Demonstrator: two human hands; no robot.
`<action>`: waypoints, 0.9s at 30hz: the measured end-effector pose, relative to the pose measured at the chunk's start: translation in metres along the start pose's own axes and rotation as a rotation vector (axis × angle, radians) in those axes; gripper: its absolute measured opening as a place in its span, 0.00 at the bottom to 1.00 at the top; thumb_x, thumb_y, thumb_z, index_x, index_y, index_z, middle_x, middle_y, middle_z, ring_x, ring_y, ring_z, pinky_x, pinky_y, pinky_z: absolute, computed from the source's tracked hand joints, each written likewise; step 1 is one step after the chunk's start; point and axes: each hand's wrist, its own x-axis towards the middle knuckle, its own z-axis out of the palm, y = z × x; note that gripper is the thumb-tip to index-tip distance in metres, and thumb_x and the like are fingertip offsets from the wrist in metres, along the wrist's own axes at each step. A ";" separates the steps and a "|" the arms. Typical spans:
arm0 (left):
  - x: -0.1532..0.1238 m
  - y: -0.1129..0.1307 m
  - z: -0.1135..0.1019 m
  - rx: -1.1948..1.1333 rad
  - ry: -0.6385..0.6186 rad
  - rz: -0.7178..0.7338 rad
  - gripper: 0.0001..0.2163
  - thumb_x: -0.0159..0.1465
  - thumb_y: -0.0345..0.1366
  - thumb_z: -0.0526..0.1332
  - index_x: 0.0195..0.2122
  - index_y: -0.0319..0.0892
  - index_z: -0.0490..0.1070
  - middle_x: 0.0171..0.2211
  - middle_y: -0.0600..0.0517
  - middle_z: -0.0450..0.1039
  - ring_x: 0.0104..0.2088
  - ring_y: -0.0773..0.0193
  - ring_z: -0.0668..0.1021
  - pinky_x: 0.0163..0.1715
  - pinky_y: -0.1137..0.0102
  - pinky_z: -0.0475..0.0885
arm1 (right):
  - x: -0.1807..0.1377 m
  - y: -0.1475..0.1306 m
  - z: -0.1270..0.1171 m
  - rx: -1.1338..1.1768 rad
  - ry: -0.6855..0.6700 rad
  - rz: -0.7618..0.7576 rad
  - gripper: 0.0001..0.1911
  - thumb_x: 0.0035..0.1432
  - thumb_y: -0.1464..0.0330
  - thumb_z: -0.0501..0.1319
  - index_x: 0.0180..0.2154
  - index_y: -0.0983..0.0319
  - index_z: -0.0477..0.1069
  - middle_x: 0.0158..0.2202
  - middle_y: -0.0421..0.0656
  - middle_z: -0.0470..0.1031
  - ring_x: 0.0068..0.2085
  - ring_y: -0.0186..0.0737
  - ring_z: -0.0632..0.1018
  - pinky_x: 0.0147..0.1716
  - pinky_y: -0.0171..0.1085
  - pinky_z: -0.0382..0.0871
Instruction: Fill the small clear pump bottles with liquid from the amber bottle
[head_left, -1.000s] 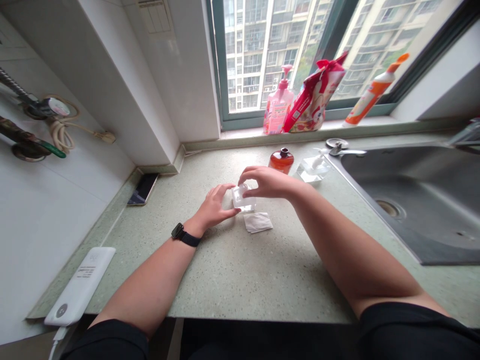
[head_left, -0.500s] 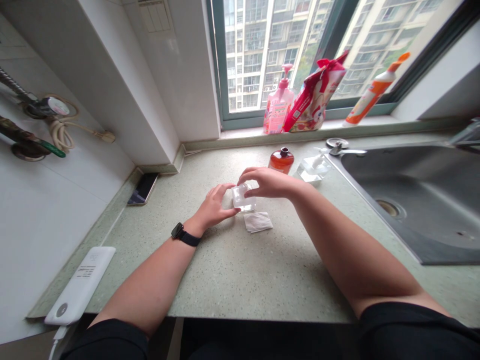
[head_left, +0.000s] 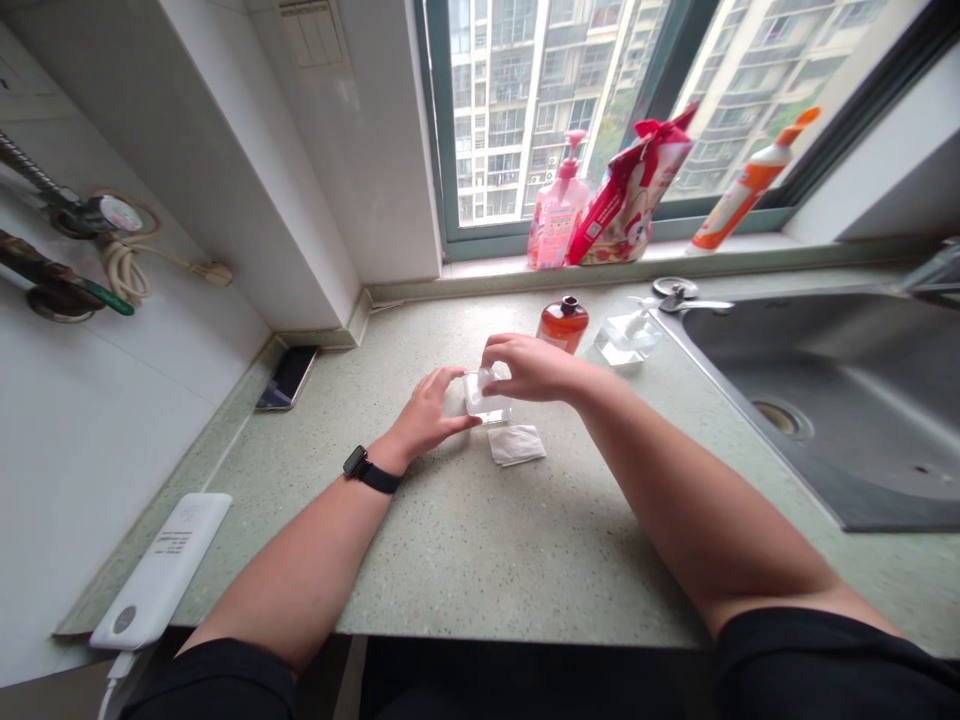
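Note:
My left hand [head_left: 431, 412] wraps its thumb and fingers around the sides of a small clear, square-edged container [head_left: 491, 408] on the counter. Over the container's top, my right hand [head_left: 529, 368] has its fingers closed in a pinch. Something whitish shows by those fingertips, but I cannot make out what it is. A folded white tissue [head_left: 516, 445] lies just in front of the container. Behind my right hand stands an amber bottle [head_left: 562, 325] with an open dark neck. Right of it is a clear square pump bottle [head_left: 626, 340].
The speckled counter [head_left: 480, 560] has a phone [head_left: 287, 378] at its left back and a white power bank [head_left: 163, 570] with a cable at its left edge. At right is a steel sink [head_left: 847, 400]. Pink pump bottle [head_left: 556, 220], red pouch [head_left: 630, 195] and orange-white bottle [head_left: 742, 190] line the sill.
My right hand's fingertips have shifted very slightly over the container's top. My left hand keeps its hold, and the other things stay where they were.

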 end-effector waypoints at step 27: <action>0.002 -0.006 -0.001 -0.013 0.045 0.042 0.34 0.75 0.65 0.47 0.69 0.45 0.66 0.61 0.39 0.76 0.65 0.46 0.77 0.69 0.47 0.67 | -0.059 0.013 -0.081 0.072 0.286 0.084 0.13 0.64 0.58 0.69 0.44 0.58 0.82 0.46 0.47 0.79 0.46 0.46 0.80 0.50 0.44 0.72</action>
